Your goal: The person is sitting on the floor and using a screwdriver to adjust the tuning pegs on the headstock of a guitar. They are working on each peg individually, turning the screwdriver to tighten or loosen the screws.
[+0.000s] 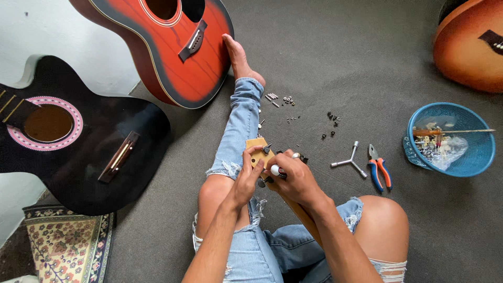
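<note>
Person sits on grey carpet (325, 63), legs out, a wooden headstock (258, 149) resting across the left thigh. Left hand (247, 175) grasps the headstock's edge, fingers curled around it, thumb on top. Right hand (293, 175) is clenched around a screwdriver (276, 170) with a white-tipped handle, tip hidden at the headstock, just beside the left hand. Black tuners (268, 149) sit on the headstock between the hands.

On the carpet: small screws and bushings (283, 100) near the left shin, black parts (332, 121) further right. Y-shaped wrench (350, 161) and pliers (378, 169) with orange-blue grips lie side by side, near the right knee. Blue basket (471, 162) well to the right holds bagged hardware. Red guitar (173, 52) leans at the left foot, black guitar (78, 141) beside it.
</note>
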